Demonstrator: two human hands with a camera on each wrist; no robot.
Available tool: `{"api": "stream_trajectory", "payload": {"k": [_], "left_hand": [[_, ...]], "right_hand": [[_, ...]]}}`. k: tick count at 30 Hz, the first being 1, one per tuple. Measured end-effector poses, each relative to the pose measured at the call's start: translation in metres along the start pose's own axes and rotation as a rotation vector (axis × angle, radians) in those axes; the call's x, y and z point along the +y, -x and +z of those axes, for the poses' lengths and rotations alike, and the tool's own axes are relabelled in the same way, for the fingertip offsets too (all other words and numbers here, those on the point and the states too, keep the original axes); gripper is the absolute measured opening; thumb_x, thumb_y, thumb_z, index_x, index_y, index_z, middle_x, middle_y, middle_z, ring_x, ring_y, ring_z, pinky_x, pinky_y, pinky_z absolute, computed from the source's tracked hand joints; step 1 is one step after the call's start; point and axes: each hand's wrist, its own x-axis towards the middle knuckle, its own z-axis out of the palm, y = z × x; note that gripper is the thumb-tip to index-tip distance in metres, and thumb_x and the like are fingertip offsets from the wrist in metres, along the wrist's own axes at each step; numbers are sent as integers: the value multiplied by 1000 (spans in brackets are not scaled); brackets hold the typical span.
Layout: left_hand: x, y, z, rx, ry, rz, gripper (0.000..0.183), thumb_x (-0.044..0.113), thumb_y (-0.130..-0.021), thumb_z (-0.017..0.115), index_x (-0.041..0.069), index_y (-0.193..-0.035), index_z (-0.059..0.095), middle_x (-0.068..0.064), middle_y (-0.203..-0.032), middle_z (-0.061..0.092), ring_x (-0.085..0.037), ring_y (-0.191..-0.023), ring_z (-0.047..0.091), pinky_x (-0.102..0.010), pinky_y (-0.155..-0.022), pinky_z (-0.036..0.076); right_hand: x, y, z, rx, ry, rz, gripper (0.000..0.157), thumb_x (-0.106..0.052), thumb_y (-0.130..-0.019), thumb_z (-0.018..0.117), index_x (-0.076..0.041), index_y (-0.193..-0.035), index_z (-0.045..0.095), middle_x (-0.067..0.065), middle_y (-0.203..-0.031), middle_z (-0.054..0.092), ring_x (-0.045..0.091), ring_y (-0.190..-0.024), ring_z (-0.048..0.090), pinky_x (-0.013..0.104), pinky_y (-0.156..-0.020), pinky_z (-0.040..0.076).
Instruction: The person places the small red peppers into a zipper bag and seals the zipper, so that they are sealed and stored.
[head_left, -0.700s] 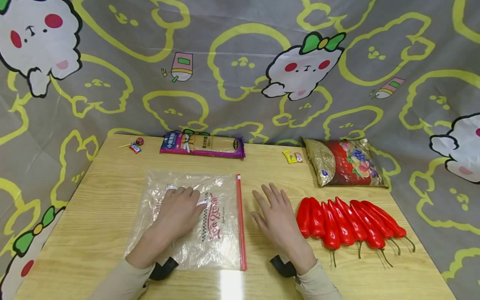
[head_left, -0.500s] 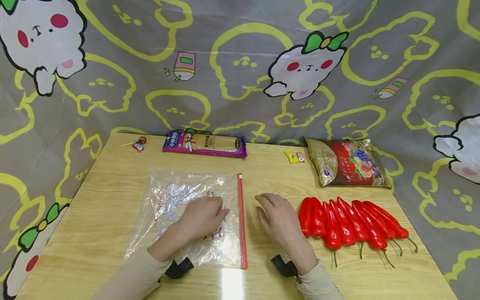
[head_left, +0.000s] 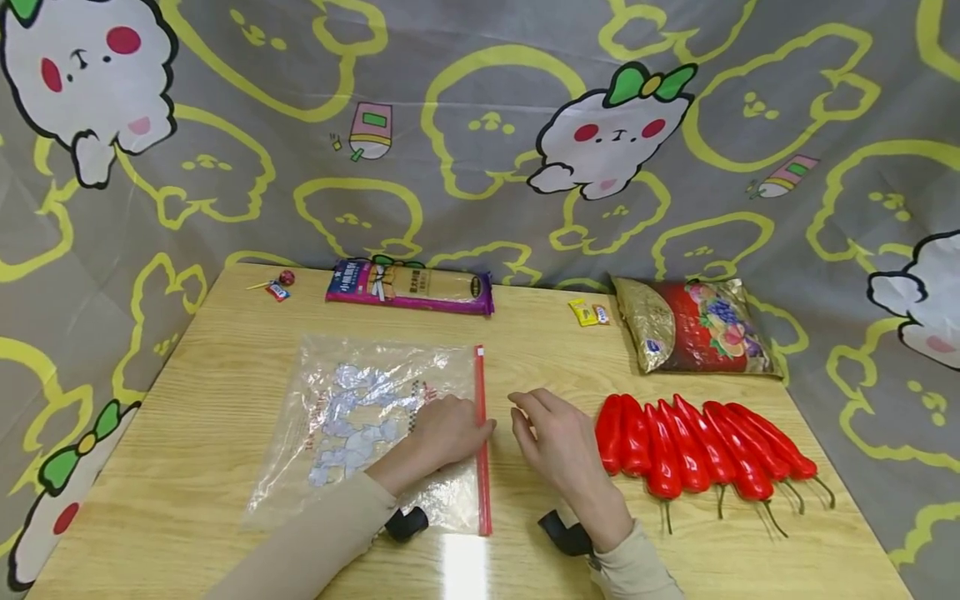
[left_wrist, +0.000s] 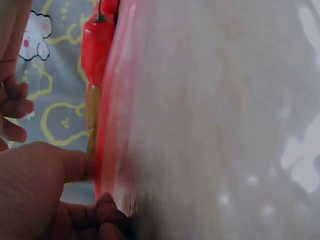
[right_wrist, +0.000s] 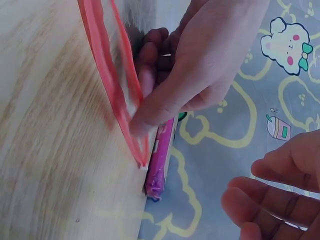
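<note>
A clear zip bag (head_left: 360,354) with a red zip edge (head_left: 484,500) lies flat before me, with pale grey and red print on it. My left hand (head_left: 448,429) is at the middle of that edge, palm down. In the right wrist view its thumb and curled fingers pinch the upper red strip (right_wrist: 121,42), which stands a little apart from the lower one. My right hand (head_left: 558,437) hovers just right of the bag, fingers loosely bent and holding nothing. Its fingers also show at the lower right of the right wrist view.
Several red peppers (head_left: 693,454) lie in a row right of my right hand. A gold and red packet (head_left: 690,325) is behind them. Small wrapped sweets (head_left: 588,313), a purple noodle packet (head_left: 408,286) and a lollipop (head_left: 286,277) line the table's back, before a patterned cloth.
My left hand has slid right across the bag from its middle to the red edge, its fingers now curling. My right hand's fingers have bent from spread to loosely curved.
</note>
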Motion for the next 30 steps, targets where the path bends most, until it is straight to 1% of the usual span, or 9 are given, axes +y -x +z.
{"api": "stream_trajectory", "payload": {"k": [2,5,9,11,13,17,23,27,30], "left_hand": [[-5,-1,0,22,12,21,38,36,-85,51,17,-53,47,-2,-52,51,-17,-44,47,-32,-38,36],[-15,0,-4,56,85,62,32,25,-82,52,17,-52,43,1,-50,44,-15,-43,42,-31,-39,33],[-30,9,-12,72,267,88,32,19,-81,51,17,-53,37,6,-47,33,-10,-41,34,-26,-42,30],[-36,16,-18,85,319,88,31,19,-81,51,18,-53,38,7,-47,34,-8,-41,35,-25,-44,31],[-39,24,-26,100,351,73,30,18,-82,52,17,-53,40,8,-48,36,-8,-42,36,-25,-45,32],[-39,35,-40,131,342,56,30,18,-81,53,17,-52,42,8,-47,36,-8,-42,36,-26,-46,31],[-35,45,-52,181,232,55,32,19,-80,53,18,-51,39,9,-46,31,-8,-42,33,-26,-45,29],[-34,53,-67,221,171,40,30,18,-78,52,18,-51,40,9,-46,30,-7,-43,32,-26,-43,27],[-36,60,-83,245,172,33,30,18,-79,52,18,-51,40,8,-45,30,-7,-43,30,-25,-41,26]], "right_hand": [[-1,-1,2,0,-9,1,16,-12,-79,63,-9,-94,68,0,-81,64,12,-62,57,27,-52,46],[-4,-2,6,-33,-55,0,17,-12,-79,64,-9,-96,67,-1,-86,64,10,-66,59,26,-56,48],[-12,-1,13,-174,-137,-39,27,-12,-80,66,-6,-107,65,3,-104,64,15,-91,62,30,-78,50],[-16,0,17,-254,-159,-70,32,-12,-83,64,-5,-114,62,6,-116,60,18,-105,59,32,-87,47],[-20,2,21,-307,-171,-107,35,-12,-84,62,-5,-118,60,7,-124,56,19,-113,54,33,-93,44],[-24,6,29,-329,-200,-173,36,-10,-85,59,-8,-121,59,5,-131,52,17,-116,52,31,-94,42],[-27,10,36,-290,-224,-279,35,-6,-81,61,-5,-117,61,6,-125,56,18,-116,52,29,-97,40],[-27,12,39,-293,-175,-294,34,-7,-80,64,-4,-114,62,8,-120,58,21,-112,55,30,-95,42],[-25,14,40,-331,-134,-278,26,-9,-82,66,-6,-108,65,9,-116,60,22,-109,57,31,-93,44]]}}
